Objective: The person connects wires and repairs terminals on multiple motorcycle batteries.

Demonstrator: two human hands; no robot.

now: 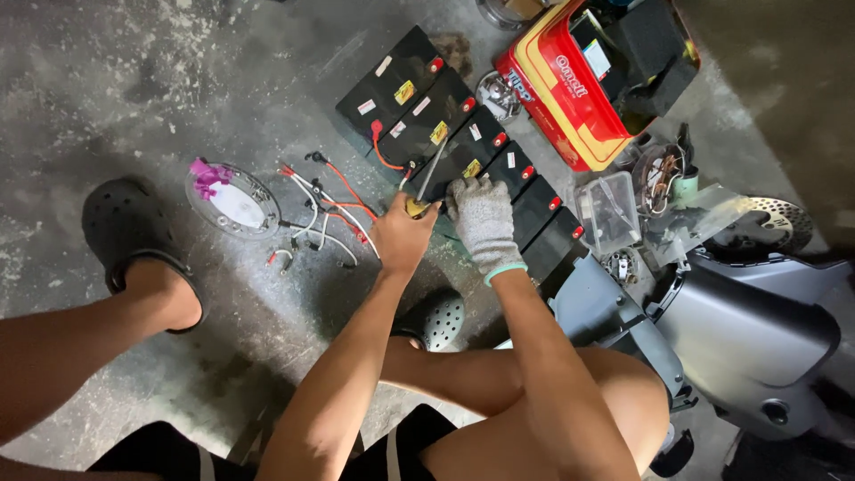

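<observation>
A row of several black batteries (463, 142) with red terminals and yellow labels lies on the concrete floor. My bare left hand (403, 239) grips a screwdriver (426, 183) by its yellow handle; the shaft points up at the middle batteries. My right hand (484, 223), in a grey knit glove, presses down on a battery just right of the tool. A red lead (381, 150) curls off one terminal.
Loose red and white wires (325, 218) and a round plate (233, 201) with a pink scrap lie to the left. A red tin box (570, 85), a clear plastic tub (609, 212), a brake disc (777, 223) and a grey scooter body (757, 330) crowd the right. My black clogs (125, 233) flank the spot.
</observation>
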